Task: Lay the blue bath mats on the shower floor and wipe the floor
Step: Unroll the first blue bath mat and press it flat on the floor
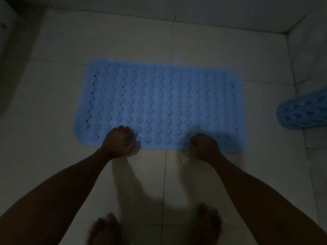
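— Blue rubber under both grips? The left hand (118, 142) and right hand (205, 147) curl on the near edge of the flat mat (159, 103).

— Yes, it lies on the shower floor (123, 41). A rolled mat (302, 113) waits by the right wall; wiping seems undone.

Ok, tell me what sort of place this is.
Likely a shower or bathroom: pale tiled floor, wet by the hands, a studded blue mat laid flat, and a second mat rolled by the wall.
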